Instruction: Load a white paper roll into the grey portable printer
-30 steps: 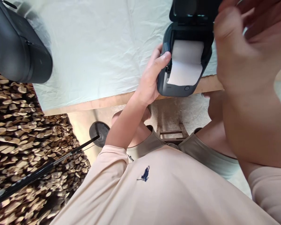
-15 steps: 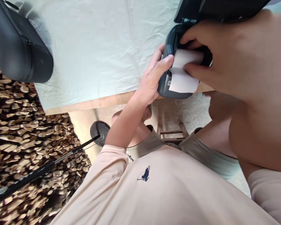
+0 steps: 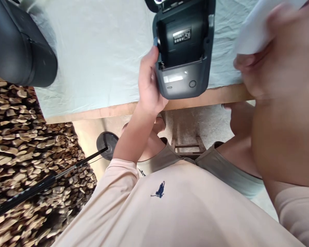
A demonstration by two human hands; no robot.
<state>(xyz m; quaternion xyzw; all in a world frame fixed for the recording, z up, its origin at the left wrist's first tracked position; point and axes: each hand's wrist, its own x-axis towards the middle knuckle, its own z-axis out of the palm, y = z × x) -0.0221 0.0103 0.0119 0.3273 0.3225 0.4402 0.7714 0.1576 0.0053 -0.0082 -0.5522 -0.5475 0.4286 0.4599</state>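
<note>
My left hand [image 3: 151, 82] grips the left side of a dark grey label printer [image 3: 180, 80], with the thumb along its edge and the other fingers mostly hidden beneath. The printer's lid is raised, cut off by the top of the view. Its roll compartment [image 3: 181, 37] shows a small printed sticker and no paper inside. At the right, well apart from the printer, my right hand [image 3: 280, 58] is closed around a white paper roll [image 3: 257, 25], both blurred by motion.
A pale cloth [image 3: 100, 58] covers the table, whose wooden edge [image 3: 105, 111] runs below the printer. A dark rounded case [image 3: 28, 51] stands at the upper left. Stacked firewood [image 3: 28, 137], a black pole with a round base [image 3: 106, 145] and a wooden stool [image 3: 187, 147] are lower down.
The paper roll has come out of the printer in my right hand, which moved right. My left hand has shifted slightly left with the printer, now turned more upright in view.
</note>
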